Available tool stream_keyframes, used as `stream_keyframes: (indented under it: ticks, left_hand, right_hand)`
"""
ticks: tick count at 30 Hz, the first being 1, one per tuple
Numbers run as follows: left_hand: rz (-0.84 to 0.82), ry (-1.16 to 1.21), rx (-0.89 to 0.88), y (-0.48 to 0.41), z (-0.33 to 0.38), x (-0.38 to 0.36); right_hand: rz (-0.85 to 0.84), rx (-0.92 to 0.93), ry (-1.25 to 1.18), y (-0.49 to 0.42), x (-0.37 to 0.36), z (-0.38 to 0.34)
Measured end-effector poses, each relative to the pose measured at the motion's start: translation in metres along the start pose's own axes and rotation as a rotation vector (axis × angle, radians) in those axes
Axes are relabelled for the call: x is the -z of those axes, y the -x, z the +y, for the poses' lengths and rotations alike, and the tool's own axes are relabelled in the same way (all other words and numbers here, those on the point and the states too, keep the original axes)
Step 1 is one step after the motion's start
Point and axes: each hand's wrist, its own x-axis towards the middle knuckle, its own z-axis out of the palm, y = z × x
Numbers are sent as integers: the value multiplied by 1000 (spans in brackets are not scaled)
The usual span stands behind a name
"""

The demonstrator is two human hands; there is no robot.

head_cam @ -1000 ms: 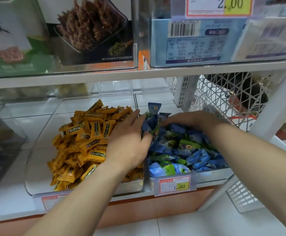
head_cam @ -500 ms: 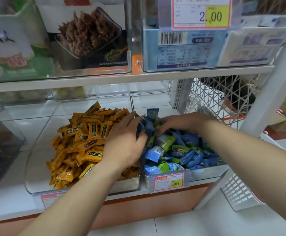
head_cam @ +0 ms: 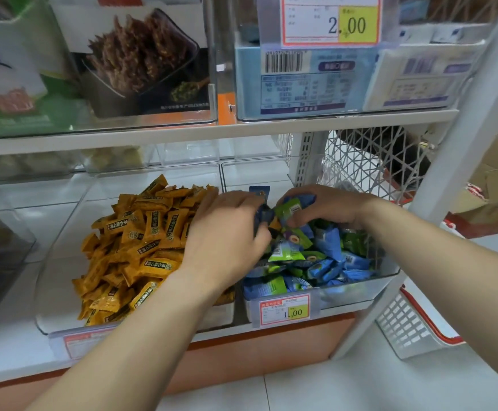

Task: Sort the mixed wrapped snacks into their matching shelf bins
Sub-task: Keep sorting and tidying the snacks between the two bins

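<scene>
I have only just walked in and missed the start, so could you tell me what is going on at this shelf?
A person is sorting wrapped snacks with both bare hands on the lower shelf. The right hand pinches a green snack above the right bin, which holds a mix of blue and green packets. The left hand grips a dark blue snack right beside it. The left bin holds a heap of orange snacks.
</scene>
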Motion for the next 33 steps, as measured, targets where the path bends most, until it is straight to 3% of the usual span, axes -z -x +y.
stream_keyframes:
  ticks: [4, 8, 13, 19, 26, 31, 33]
  left_hand:
    - [-202, -144, -88, -5, 12, -13]
    - [-378, -143, -114, -11, 14, -22]
    - [-337, -221, -182, -6, 23, -29]
    - [-332, -182, -122, -5, 22, -27]
    - [-283, 276, -27, -10, 15, -4]
    - [-516, 23, -208, 11, 44, -14]
    - [-483, -110, -250, 18, 45, -21]
  right_hand:
    - [41, 33, 15, 10, -1, 0]
    - [50, 42, 382, 21, -7, -6]
    - [12, 36, 540, 38, -13, -4]
    - [-68, -27, 561, 43, -3, -15]
    - [-27, -194, 878, 51, 12, -21]
    - [-221, -354, 977, 54, 9, -34]
    - [-191, -335, 951, 52, 12, -41]
